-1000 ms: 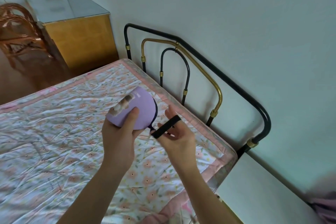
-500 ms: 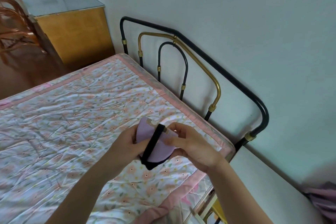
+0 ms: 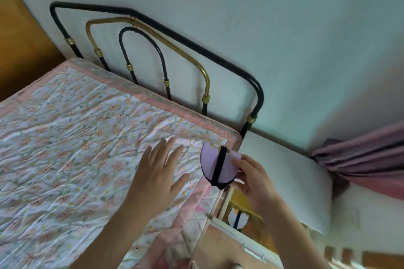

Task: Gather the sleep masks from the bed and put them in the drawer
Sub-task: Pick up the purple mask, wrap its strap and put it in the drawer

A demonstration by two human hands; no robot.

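Item: mask, lilac, folded in half, dark piping along the curved edge, a black strap running down over its face. Location: held in the air over the near corner of the bed, just above the open drawer. It touches neither.

Item: my right hand. Fingers pinched on the mask's right edge, thumb on the front, the other fingertips behind it. Nothing else in this hand.

Item: my left hand. Fingers spread wide and flat, palm down over the quilt, holding nothing. Whether the palm presses on the cloth or hangs just above it I cannot tell.

Item: second mask, pale with a black strap, lying inside the drawer on its yellow floor, partly hidden behind the drawer's white front.

Item: quilt, floral print, pink border, covering the bed.

Item: headboard, black and brass metal tubes, against the wall.

Item: nightstand, white top, just beside the bed, over the drawer.

Item: curtain, dusty pink, far right.
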